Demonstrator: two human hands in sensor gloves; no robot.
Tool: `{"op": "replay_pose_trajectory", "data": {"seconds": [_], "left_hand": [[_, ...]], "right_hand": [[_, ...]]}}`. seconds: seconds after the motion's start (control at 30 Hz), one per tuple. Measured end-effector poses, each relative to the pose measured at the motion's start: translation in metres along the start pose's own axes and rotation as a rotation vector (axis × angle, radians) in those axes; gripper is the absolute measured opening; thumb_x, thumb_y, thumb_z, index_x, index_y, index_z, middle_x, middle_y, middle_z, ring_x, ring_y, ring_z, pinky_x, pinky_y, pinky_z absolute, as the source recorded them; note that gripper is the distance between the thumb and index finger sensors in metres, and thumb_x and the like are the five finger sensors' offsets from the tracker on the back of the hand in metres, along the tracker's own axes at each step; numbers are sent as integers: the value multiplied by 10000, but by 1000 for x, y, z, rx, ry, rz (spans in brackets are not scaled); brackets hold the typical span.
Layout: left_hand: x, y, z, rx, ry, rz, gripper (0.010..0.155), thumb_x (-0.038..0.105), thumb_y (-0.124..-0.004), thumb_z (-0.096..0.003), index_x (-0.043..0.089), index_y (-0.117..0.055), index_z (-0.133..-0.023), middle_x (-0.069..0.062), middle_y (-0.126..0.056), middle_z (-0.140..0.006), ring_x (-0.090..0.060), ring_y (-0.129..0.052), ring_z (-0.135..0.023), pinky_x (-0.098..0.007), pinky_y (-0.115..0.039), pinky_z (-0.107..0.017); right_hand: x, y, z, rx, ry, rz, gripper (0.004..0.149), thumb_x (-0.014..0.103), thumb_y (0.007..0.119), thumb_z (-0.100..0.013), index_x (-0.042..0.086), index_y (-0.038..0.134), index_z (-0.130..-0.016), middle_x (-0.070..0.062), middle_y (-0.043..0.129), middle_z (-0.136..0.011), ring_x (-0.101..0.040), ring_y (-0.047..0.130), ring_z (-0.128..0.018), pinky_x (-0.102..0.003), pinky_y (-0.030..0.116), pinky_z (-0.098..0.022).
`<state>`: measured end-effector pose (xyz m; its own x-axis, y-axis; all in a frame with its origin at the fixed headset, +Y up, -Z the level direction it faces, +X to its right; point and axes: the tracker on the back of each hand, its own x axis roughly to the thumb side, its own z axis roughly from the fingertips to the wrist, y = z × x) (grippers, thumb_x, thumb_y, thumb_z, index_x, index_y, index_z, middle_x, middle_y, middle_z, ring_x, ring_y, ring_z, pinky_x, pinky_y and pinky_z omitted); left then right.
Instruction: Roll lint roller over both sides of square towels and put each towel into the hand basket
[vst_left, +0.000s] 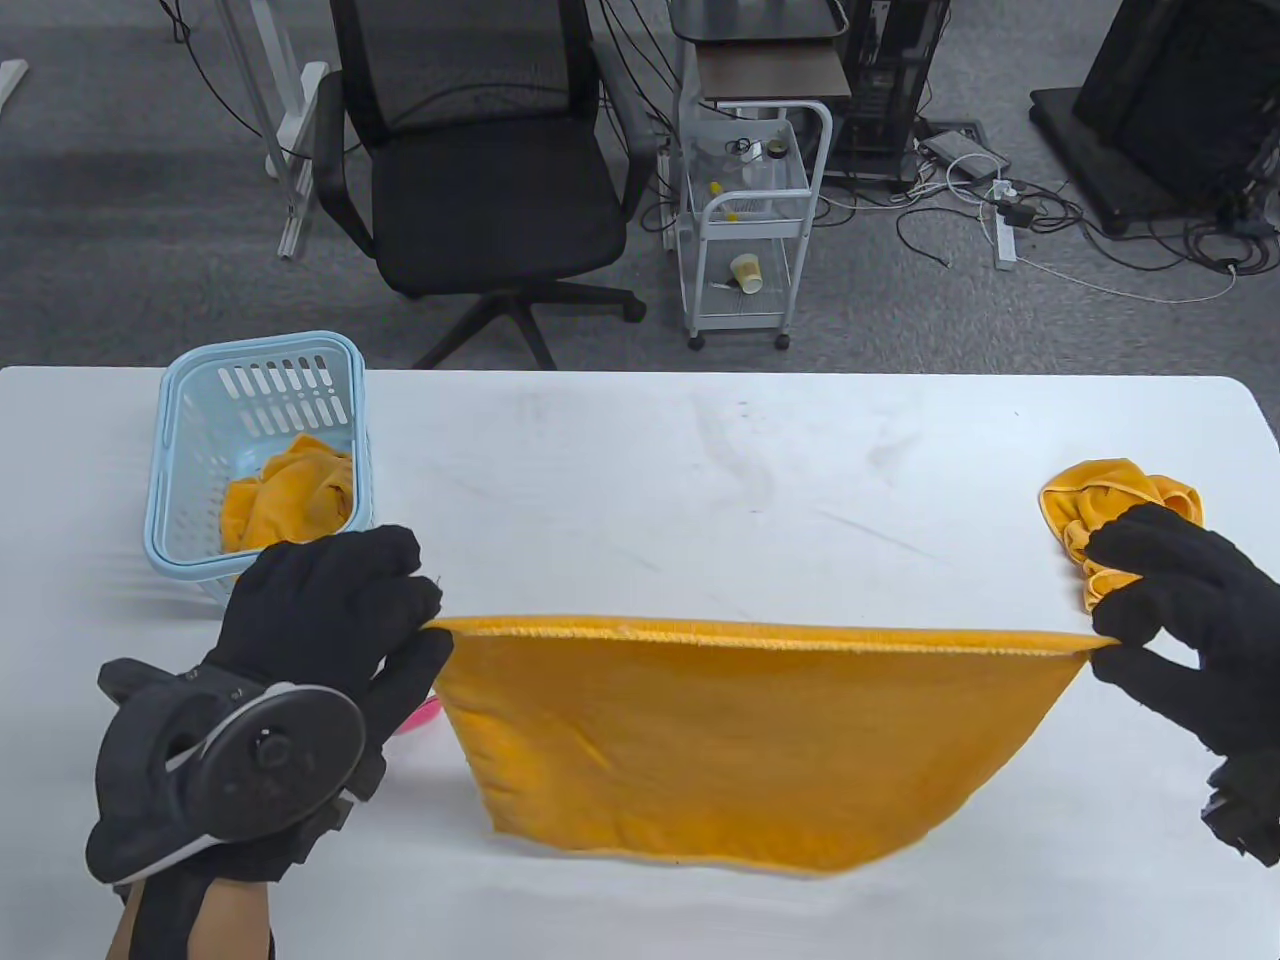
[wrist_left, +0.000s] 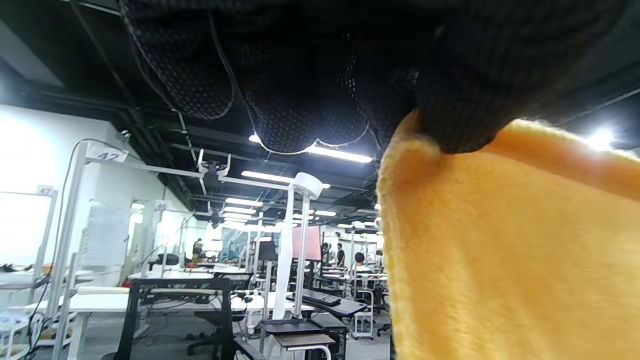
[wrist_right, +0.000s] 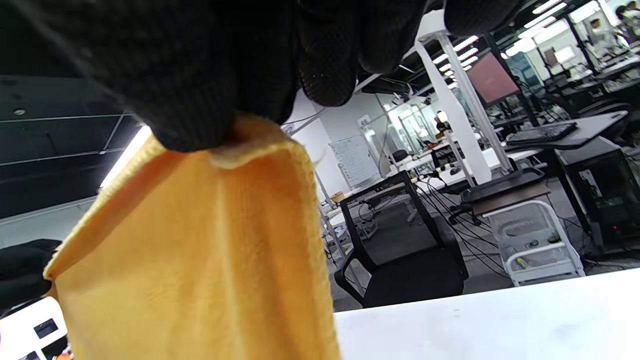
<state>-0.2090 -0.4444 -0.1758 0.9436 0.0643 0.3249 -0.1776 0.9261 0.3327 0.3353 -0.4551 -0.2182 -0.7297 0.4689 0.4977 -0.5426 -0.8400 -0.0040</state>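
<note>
An orange square towel (vst_left: 740, 745) hangs stretched above the table, its top edge taut between both hands. My left hand (vst_left: 335, 620) pinches its left top corner; the towel (wrist_left: 510, 250) fills the right of the left wrist view. My right hand (vst_left: 1160, 600) pinches the right top corner, seen close up as orange cloth (wrist_right: 200, 260) in the right wrist view. A light blue hand basket (vst_left: 180, 470) at the table's far left holds a crumpled orange towel (vst_left: 290, 495). Another crumpled orange towel (vst_left: 1110, 500) lies at the far right, behind my right hand. A pink sliver, perhaps the lint roller (vst_left: 420, 715), peeks out under my left hand.
The white table (vst_left: 700, 470) stretches between basket and right towel. Beyond its far edge stand a black office chair (vst_left: 470, 170) and a white wire cart (vst_left: 750, 220) on the grey floor.
</note>
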Motion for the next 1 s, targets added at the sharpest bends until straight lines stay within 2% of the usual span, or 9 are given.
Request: {"op": "replay_pose_trajectory", "data": {"seconds": [0.13, 0.2, 0.3, 0.47, 0.6, 0.77, 0.83, 0.93, 1.0], "left_hand": [[-11, -39, -35, -108, 57, 22, 387, 505, -887, -471, 302, -885, -800, 33, -812, -1046, -310, -899, -930, -638, -684, -719], [-17, -74, -50, -196, 87, 3, 382, 507, -884, -468, 328, -870, -805, 42, -802, -1053, -299, -899, -929, -629, -689, -719], [-24, -151, -71, -352, 143, -28, 351, 486, -881, -474, 373, -858, -805, 51, -812, -1041, -293, -906, -914, -616, -694, -717], [-24, -264, -85, -557, 202, -142, 354, 472, -861, -478, 375, -832, -817, 49, -804, -1032, -284, -906, -899, -588, -711, -710], [-26, -320, -91, -608, 259, -220, 357, 469, -840, -481, 381, -808, -826, 56, -785, -1038, -276, -899, -902, -572, -715, -711], [-38, -354, -97, -556, 392, -219, 371, 456, -816, -504, 365, -786, -863, 29, -757, -1067, -301, -879, -921, -563, -713, -710], [-41, -359, -98, -516, 442, -251, 435, 448, -808, -508, 350, -744, -927, 10, -715, -1101, -321, -864, -938, -555, -716, -709], [-41, -361, -95, -532, 440, -249, 542, 483, -809, -495, 336, -678, -1000, -19, -650, -1144, -335, -827, -976, -561, -704, -714], [-36, -358, -92, -547, 409, -248, 543, 497, -809, -487, 335, -695, -993, -24, -661, -1139, -347, -821, -978, -568, -697, -714]], "right_hand": [[-40, 27, -34, 66, 120, -72, 434, 416, 909, -501, 124, 864, -820, -177, 650, -1100, -495, 532, -1047, -729, 503, -686], [-67, 52, -49, 111, 188, -100, 428, 415, 913, -499, 140, 859, -823, -173, 649, -1098, -492, 533, -1047, -728, 505, -684], [-117, 107, -69, 201, 328, -139, 415, 399, 919, -499, 163, 850, -833, -173, 656, -1091, -493, 540, -1041, -727, 504, -682], [-180, 194, -84, 291, 539, -87, 406, 384, 922, -490, 172, 847, -827, -171, 656, -1083, -489, 546, -1033, -724, 503, -680], [-210, 242, -90, 298, 669, -51, 405, 381, 916, -489, 169, 842, -827, -174, 650, -1078, -489, 540, -1028, -721, 501, -679], [-217, 265, -100, 109, 749, 24, 429, 402, 887, -493, 167, 822, -846, -168, 651, -1068, -479, 552, -1018, -706, 511, -679], [-215, 270, -101, 48, 768, 50, 575, 446, 866, -482, 154, 738, -961, -171, 590, -1093, -477, 522, -1023, -696, 508, -682], [-208, 272, -100, 24, 738, 76, 636, 468, 842, -486, 154, 685, -1016, -178, 555, -1105, -480, 501, -1027, -694, 506, -682], [-202, 270, -98, 74, 679, 109, 687, 485, 852, -476, 154, 651, -1043, -184, 535, -1110, -487, 489, -1026, -695, 505, -679]]}}
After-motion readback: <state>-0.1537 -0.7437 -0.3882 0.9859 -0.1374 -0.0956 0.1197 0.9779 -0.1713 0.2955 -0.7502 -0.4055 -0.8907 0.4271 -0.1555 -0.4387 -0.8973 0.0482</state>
